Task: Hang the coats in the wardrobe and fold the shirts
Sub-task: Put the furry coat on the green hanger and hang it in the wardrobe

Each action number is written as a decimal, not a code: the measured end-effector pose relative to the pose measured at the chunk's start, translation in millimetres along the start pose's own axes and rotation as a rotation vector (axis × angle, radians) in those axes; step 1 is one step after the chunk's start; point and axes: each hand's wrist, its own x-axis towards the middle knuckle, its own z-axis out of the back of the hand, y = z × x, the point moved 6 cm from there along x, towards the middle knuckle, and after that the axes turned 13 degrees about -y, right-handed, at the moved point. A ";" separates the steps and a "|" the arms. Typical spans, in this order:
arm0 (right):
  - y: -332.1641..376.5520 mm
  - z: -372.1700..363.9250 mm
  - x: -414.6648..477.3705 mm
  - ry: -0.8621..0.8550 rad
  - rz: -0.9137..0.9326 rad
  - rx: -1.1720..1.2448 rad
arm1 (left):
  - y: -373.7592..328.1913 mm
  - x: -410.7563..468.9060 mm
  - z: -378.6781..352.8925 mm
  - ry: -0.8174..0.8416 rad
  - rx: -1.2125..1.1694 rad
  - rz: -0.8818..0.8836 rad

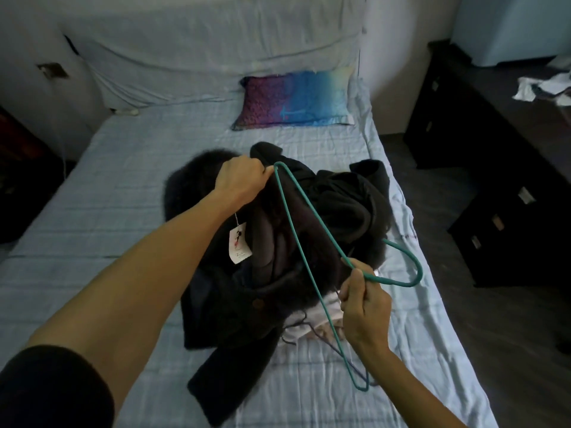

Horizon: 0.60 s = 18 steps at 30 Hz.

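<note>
Coat [234, 304], dark and heaped, is noted mid-bed [92, 273], one sleeve trailing toward the near edge. A white shirt [330, 307] is partly covered by it. The right hand [364, 307] is closed round the neck of a teal wire hanger [398, 284]. Farther out, the left hand [241, 179] is clenched on collar fabric, beside the hanger's far corner. A paper tag [239, 244] hangs below. Beyond, a coloured pillow [293, 100] is recorded.

The white tag [240, 243] on the dark coat [234, 304] bears unreadable print.
</note>
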 end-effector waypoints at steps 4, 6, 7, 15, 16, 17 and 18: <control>44.4 16.5 -12.7 0.035 0.115 0.041 | 3.6 -5.0 79.4 -0.123 0.042 0.057; 66.0 28.0 -17.1 0.029 0.161 0.071 | 4.4 -8.3 122.2 -0.191 0.086 0.079; 76.5 34.5 -18.2 0.026 0.183 0.089 | 2.7 -11.6 142.5 -0.219 0.090 0.091; 149.0 104.4 -24.5 -0.088 0.320 0.207 | -44.6 -36.2 289.0 -0.404 0.017 0.104; 154.9 113.2 -23.4 -0.103 0.314 0.224 | -51.3 -41.9 300.5 -0.418 0.006 0.102; 159.4 120.8 -22.7 -0.109 0.298 0.245 | -55.7 -48.2 308.5 -0.428 -0.005 0.110; 162.6 127.7 -22.6 -0.113 0.276 0.264 | -58.6 -55.8 314.2 -0.440 -0.018 0.124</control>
